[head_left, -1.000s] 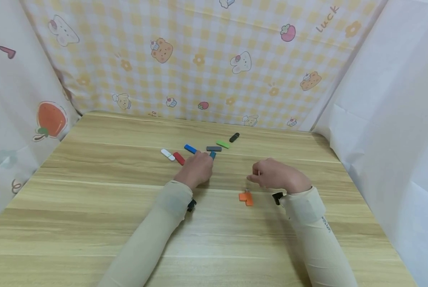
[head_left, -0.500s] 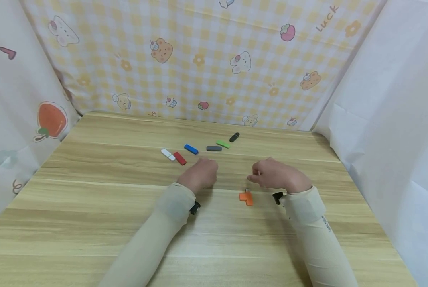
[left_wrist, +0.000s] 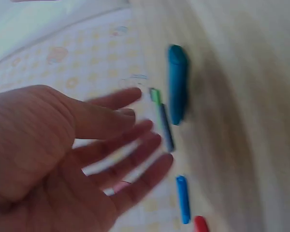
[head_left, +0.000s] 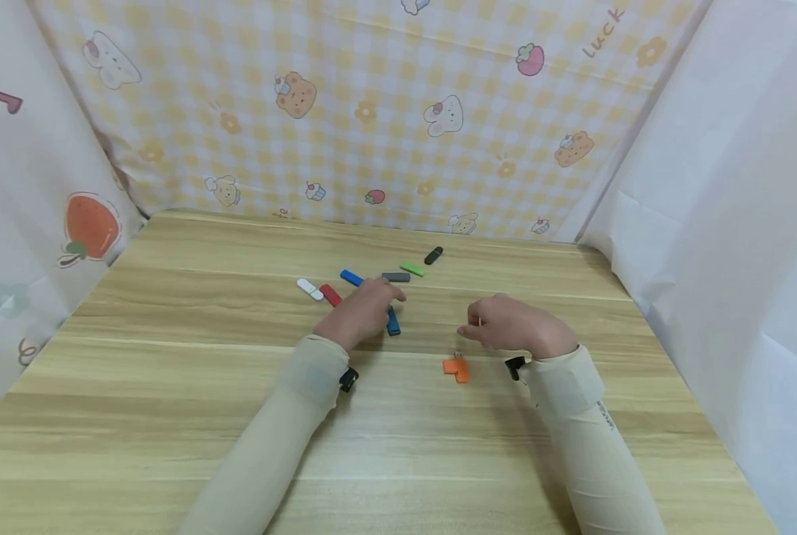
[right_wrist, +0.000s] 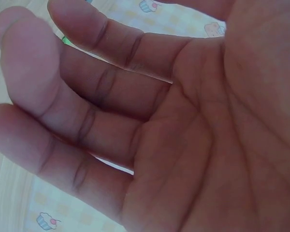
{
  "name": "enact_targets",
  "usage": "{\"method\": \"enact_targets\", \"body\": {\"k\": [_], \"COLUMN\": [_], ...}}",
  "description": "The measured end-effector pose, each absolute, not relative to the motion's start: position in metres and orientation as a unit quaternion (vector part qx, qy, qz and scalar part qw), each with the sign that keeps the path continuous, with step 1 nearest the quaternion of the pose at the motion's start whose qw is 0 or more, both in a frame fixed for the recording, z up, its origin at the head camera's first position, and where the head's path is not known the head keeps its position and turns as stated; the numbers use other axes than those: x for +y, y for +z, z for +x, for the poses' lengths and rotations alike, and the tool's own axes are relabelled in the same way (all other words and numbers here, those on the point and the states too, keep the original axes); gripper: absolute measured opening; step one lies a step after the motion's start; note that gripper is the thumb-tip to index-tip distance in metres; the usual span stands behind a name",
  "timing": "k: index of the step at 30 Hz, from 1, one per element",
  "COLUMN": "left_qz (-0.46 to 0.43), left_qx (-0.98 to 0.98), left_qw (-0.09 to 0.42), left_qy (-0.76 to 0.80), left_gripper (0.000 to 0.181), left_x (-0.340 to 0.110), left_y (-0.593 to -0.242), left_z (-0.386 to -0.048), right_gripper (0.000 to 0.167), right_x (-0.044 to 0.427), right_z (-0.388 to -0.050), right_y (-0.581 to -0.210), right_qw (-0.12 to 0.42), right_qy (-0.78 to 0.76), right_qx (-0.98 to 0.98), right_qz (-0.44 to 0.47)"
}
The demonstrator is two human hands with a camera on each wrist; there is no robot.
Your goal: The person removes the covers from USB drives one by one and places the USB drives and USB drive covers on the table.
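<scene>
My left hand [head_left: 361, 310] hovers over the table with its fingers spread and nothing between them. Just to its right lies a dark teal USB stick [head_left: 394, 322]; in the left wrist view this teal stick [left_wrist: 178, 84] is apart from the fingertips. My right hand [head_left: 513, 325] stays farther right, loosely curled. Its palm [right_wrist: 193, 140] holds nothing in the right wrist view. On the table in front of that hand is an orange USB stick [head_left: 461, 368], its metal plug showing. Partly behind my left hand are a red stick [head_left: 330, 294] and a blue stick [head_left: 352, 277].
A white stick [head_left: 310, 289] touches or nearly touches the red one. Farther back lie a grey stick [head_left: 396, 277], a green stick [head_left: 412, 268] and a black stick [head_left: 434, 255]. A patterned curtain [head_left: 365, 148] hangs along the table's far edge.
The teal stick has come toward me from beside the grey one and now lies free. My left hand drew nearer, then let go and moved away and left. The right hand kept still.
</scene>
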State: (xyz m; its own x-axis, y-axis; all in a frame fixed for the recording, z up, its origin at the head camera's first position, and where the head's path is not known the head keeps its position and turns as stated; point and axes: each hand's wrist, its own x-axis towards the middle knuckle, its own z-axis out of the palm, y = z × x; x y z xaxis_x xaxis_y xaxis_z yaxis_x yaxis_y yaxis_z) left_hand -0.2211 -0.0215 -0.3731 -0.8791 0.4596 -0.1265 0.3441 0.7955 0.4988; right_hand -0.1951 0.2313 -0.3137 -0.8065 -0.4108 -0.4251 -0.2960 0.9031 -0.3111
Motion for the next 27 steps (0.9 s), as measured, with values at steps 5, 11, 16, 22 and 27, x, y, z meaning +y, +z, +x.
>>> {"method": "enact_targets", "body": {"k": [5, 11, 16, 22, 27], "left_qz": [0.228, 0.201, 0.197, 0.196, 0.198], "left_qx": [0.939, 0.949, 0.951, 0.953, 0.949], "left_qw": [0.128, 0.130, 0.132, 0.132, 0.114], "left_qy": [0.221, 0.206, 0.196, 0.190, 0.217], "left_gripper": [0.035, 0.016, 0.005, 0.007, 0.008], "left_x": [-0.025, -0.028, -0.029, -0.033, -0.038], "left_y": [-0.380, -0.381, -0.380, -0.374, -0.362], "left_z": [-0.223, -0.223, -0.223, -0.225, -0.224], "right_gripper": [0.028, 0.028, 0.027, 0.025, 0.019], "right_x": [0.230, 0.230, 0.230, 0.228, 0.220], "right_z": [-0.195, -0.195, -0.194, -0.194, -0.196], "right_y": [-0.314, -0.313, -0.313, -0.312, -0.308], "right_qw": [0.243, 0.244, 0.246, 0.216, 0.136], "right_qy": [-0.108, -0.110, -0.112, -0.129, -0.150], "right_qx": [0.945, 0.945, 0.944, 0.945, 0.950], "right_qz": [-0.189, -0.189, -0.189, -0.208, -0.239]}}
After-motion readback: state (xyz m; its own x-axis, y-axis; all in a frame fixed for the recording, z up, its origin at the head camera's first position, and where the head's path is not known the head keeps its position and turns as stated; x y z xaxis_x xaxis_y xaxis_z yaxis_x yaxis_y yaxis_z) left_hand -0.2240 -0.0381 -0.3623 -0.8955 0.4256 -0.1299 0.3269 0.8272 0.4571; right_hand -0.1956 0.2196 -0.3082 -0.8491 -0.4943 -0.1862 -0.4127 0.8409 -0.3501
